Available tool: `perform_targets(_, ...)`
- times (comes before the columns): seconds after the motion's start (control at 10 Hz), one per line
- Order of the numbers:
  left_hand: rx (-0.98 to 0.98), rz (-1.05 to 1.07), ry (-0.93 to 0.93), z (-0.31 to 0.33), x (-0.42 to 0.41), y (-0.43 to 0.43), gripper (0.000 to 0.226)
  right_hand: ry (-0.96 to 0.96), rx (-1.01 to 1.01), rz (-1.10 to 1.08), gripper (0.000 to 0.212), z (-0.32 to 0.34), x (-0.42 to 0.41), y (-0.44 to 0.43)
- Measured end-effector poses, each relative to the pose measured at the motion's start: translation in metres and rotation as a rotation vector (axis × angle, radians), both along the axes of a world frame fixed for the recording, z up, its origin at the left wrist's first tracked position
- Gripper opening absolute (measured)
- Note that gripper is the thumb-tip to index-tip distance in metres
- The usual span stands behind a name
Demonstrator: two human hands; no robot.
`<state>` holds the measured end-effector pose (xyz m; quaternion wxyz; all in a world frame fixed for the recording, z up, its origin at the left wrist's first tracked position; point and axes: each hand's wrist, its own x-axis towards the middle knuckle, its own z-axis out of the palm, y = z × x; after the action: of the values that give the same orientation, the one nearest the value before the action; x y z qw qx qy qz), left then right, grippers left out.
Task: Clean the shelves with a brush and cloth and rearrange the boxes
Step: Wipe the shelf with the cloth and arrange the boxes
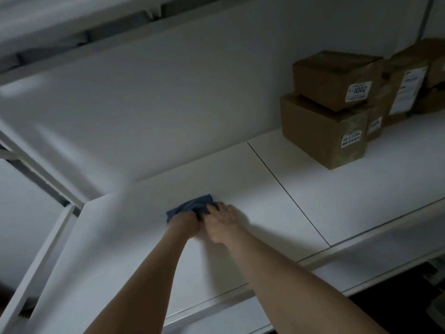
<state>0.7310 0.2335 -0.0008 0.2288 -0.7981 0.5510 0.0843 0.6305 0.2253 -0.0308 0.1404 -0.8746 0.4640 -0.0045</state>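
The cloth point(195, 205) lies bunched on the shelf point(265, 213), left of the seam point(289, 194) and well apart from the boxes point(325, 131). My left hand point(184, 224) clenches it. My right hand point(222, 219) touches its edge; I cannot tell whether it grips. Recommended: flatten the cloth, press evenly, wipe in overlapping strokes toward the front.

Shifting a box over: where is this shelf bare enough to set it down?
The white shelf board is bare around the dark blue cloth at the left hand and right hand, and between the dark seam and the stacked brown cardboard boxes. Crowded far right.
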Motion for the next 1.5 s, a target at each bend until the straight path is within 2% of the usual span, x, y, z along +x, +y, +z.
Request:
perform_targets(0.1, -0.118, -0.117, 0.112, -0.011, -0.023, -0.024, 0.042, 0.022, -0.018, -0.129, 0.058, 0.001, -0.024, -0.024)
perform_targets(0.3, -0.071, -0.394, 0.202, -0.018, -0.081, -0.090, 0.050, 0.060, 0.007, -0.354, 0.057, 0.002, -0.074, -0.088)
perform_targets(0.4, -0.039, -0.398, 0.151, -0.018, -0.085, -0.114, 0.045, 0.015, 0.003, -0.404, 0.058, -0.002, -0.076, -0.113)
perform_targets(0.5, -0.125, -0.356, 0.199, -0.018, -0.065, -0.124, 0.039, -0.091, -0.005, -0.416, 0.056, -0.007, -0.054, -0.130)
perform_targets(0.6, -0.179, -0.271, 0.168, -0.015, -0.021, -0.129, 0.041, -0.174, -0.010, -0.359, 0.050, -0.013, -0.012, -0.141)
perform_targets(0.7, -0.195, -0.208, 0.067, -0.013, 0.027, -0.127, 0.039, -0.207, -0.017, -0.272, 0.048, -0.016, 0.042, -0.139)
perform_targets(0.8, -0.106, -0.118, -0.134, -0.012, 0.064, -0.122, 0.045, -0.163, -0.050, -0.176, 0.046, -0.015, 0.089, -0.135)
perform_targets(0.9, -0.181, -0.088, -0.149, -0.010, 0.082, -0.131, 0.043, -0.149, -0.074, -0.146, 0.044, -0.012, 0.103, -0.142)
perform_targets(1.0, -0.252, -0.103, 0.002, -0.013, 0.074, -0.150, 0.038, -0.152, -0.101, -0.174, 0.042, -0.013, 0.086, -0.161)
perform_targets(1.1, -0.304, -0.206, 0.190, -0.023, 0.045, -0.179, 0.039, -0.161, -0.102, -0.257, 0.042, -0.015, 0.050, -0.190)
perform_targets(1.2, -0.340, -0.341, 0.297, -0.030, 0.017, -0.203, 0.043, -0.149, -0.075, -0.354, 0.045, -0.017, 0.009, -0.219)
perform_targets(1.3, -0.339, -0.432, 0.332, -0.033, -0.008, -0.222, 0.046, -0.141, -0.054, -0.442, 0.046, -0.020, -0.014, -0.242)
perform_targets(1.4, -0.342, -0.435, 0.284, -0.038, -0.004, -0.231, 0.044, -0.126, 0.010, -0.501, 0.052, -0.017, -0.008, -0.252)
perform_targets(1.5, -0.346, -0.390, 0.247, -0.037, 0.014, -0.231, 0.040, -0.129, 0.018, -0.468, 0.052, -0.014, 0.012, -0.247)
